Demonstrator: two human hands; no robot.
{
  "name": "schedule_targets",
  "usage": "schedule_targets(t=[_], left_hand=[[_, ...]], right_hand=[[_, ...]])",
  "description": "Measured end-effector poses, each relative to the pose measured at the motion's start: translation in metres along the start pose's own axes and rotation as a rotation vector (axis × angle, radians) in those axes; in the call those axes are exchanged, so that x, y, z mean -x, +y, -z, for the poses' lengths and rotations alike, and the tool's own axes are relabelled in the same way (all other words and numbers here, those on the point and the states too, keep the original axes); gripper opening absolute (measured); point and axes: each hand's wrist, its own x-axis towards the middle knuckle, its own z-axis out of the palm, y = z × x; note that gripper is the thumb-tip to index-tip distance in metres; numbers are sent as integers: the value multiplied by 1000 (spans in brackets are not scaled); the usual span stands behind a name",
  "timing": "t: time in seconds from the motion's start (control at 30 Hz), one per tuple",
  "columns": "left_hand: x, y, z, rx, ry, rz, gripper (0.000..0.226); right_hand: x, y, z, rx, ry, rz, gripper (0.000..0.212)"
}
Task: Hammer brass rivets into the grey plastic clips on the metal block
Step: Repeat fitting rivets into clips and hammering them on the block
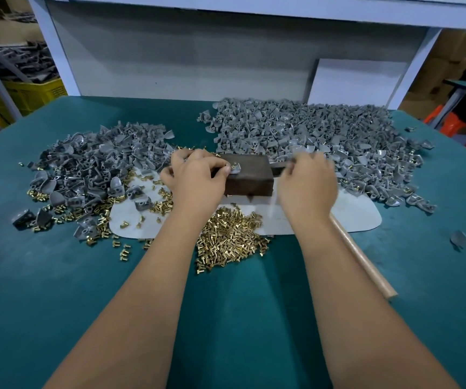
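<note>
A dark metal block (pixel 250 175) stands on a white mat (pixel 352 217) at the middle of the green table. My left hand (pixel 198 178) pinches a grey plastic clip (pixel 236 169) against the block's top left edge, and a brass rivet (pixel 235 165) stands in the clip. My right hand (pixel 307 186), blurred, grips a hammer close to its metal head (pixel 280 165) at the block's right side. The hammer's wooden handle (pixel 363 259) runs back past my right wrist toward the lower right.
A heap of loose brass rivets (pixel 231 234) lies in front of the block between my forearms. Grey clips are piled at the left (pixel 94 164) and in a larger heap at the back right (pixel 324 136). A white shelf frame (pixel 57 51) stands behind the table.
</note>
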Motion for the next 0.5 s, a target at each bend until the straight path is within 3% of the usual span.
schedule_targets(t=[0.07, 0.17, 0.33, 0.5], left_hand=[[0, 0, -1, -13, -1, 5, 13], [0, 1, -2, -32, 7, 12, 14], [3, 2, -3, -35, 47, 39, 13], [5, 4, -3, -34, 73, 60, 13]], right_hand=[[-2, 16, 5, 250, -145, -90, 37], [-2, 22, 6, 320, -316, -141, 45], [-5, 14, 8, 200, -308, -82, 15], [-8, 9, 35, -29, -118, -99, 21]])
